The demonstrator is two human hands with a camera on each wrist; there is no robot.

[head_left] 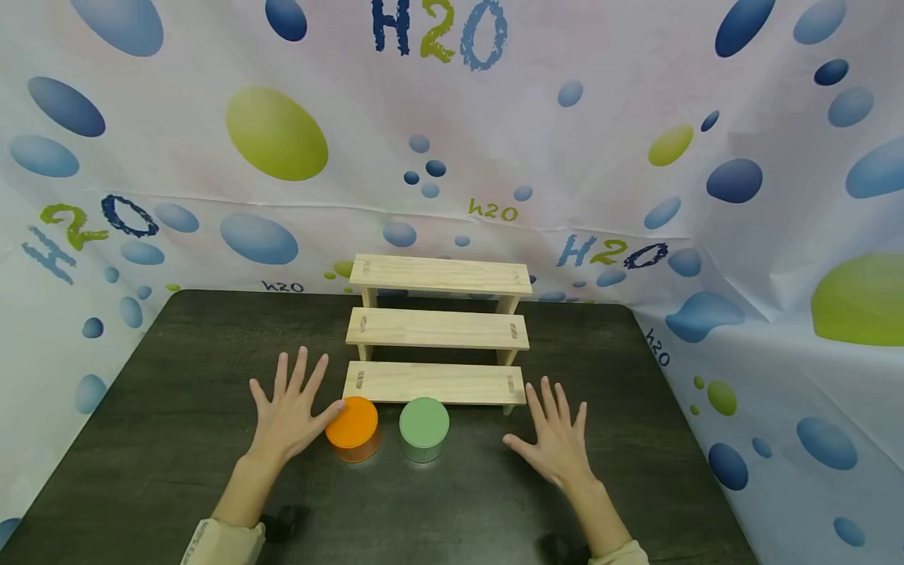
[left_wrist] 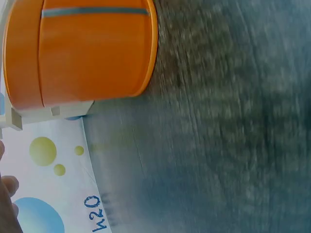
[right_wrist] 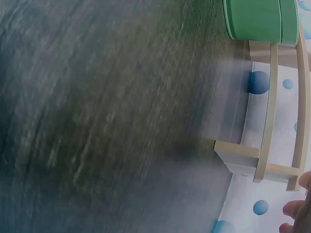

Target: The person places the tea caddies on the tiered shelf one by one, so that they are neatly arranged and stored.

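Observation:
An orange round tin (head_left: 352, 426) and a green round tin (head_left: 424, 428) stand side by side on the dark table, both with lids on. My left hand (head_left: 286, 420) is spread with straight fingers just left of the orange tin, its thumb tip overlapping the lid's edge in the head view. To the right of the green tin, my right hand (head_left: 555, 439) is spread too, holding nothing. The left wrist view shows the orange tin's side (left_wrist: 97, 53) close up; the green tin (right_wrist: 260, 19) appears at the top of the right wrist view.
Right behind the tins stands a three-step wooden shelf (head_left: 438, 328) of pale wood. A white curtain (head_left: 494, 157) with blue and green spots hangs behind the dark table (head_left: 424, 526) and along its sides.

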